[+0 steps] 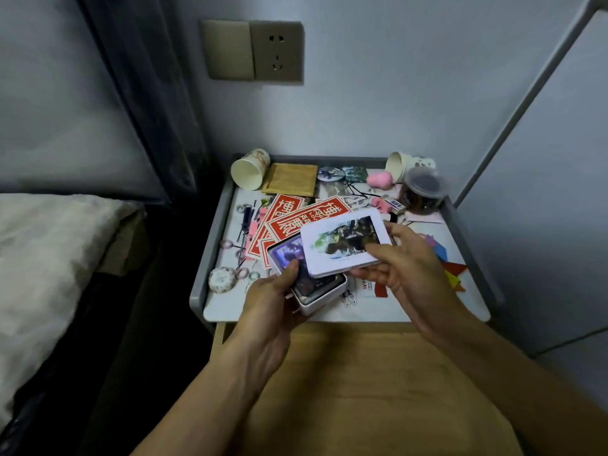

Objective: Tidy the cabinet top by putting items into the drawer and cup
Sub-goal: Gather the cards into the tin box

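Observation:
My left hand [273,301] grips a white box [320,296] with dark picture cards inside, held above the front of the grey-rimmed cabinet top [210,258]. My right hand [401,258] holds the box's white lid [345,245], printed with a picture, tilted over the box's far end. Red printed cards [289,222] lie scattered behind the box. A paper cup [248,172] lies on its side at the back left. Another paper cup [398,166] lies tipped at the back right. The open wooden drawer [362,373] extends below my forearms.
On the top also lie a wooden coaster [291,179], a pink heart [380,179], a clear lidded jar [422,189], keyrings and pens [245,232] at the left, and colourful paper shapes [450,268] at the right. A bed [49,258] is at the left.

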